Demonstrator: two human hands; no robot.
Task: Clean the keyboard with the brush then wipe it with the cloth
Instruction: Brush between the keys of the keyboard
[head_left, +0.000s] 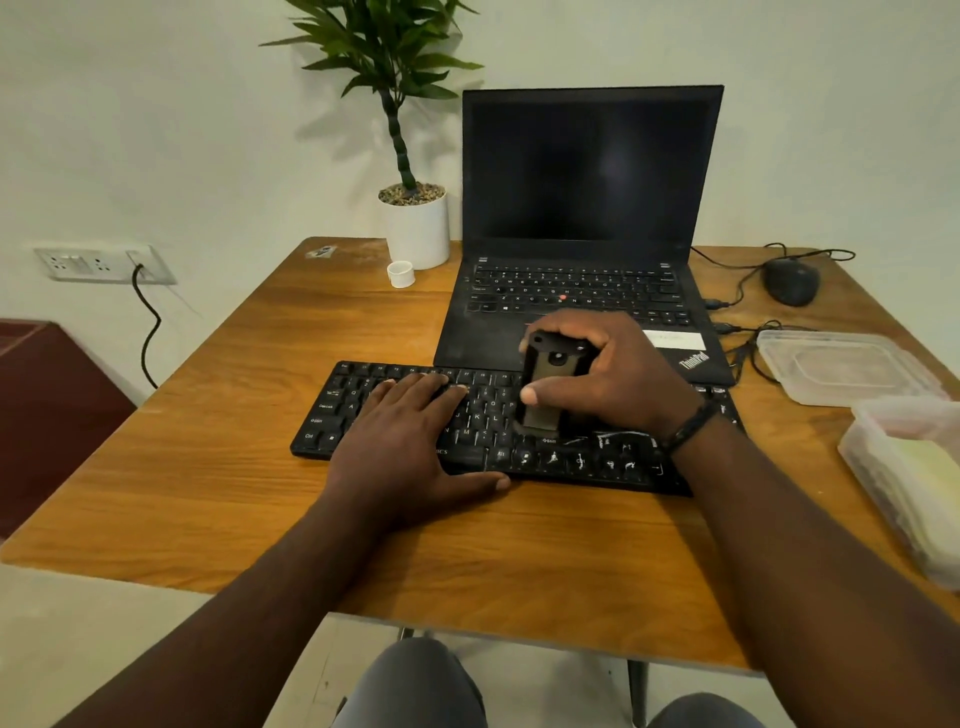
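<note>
Lying flat, black keyboard (498, 447), white-lettered keys

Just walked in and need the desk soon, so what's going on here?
A person is cleaning the black keyboard on the wooden table. Their right hand grips a dark brush set down on the keys near the middle, while the left hand lies flat on the keyboard's left part, steadying it. An open ThinkPad laptop with a dark screen stands just behind. No cloth is clearly in view, so wiping seems not yet begun.
</note>
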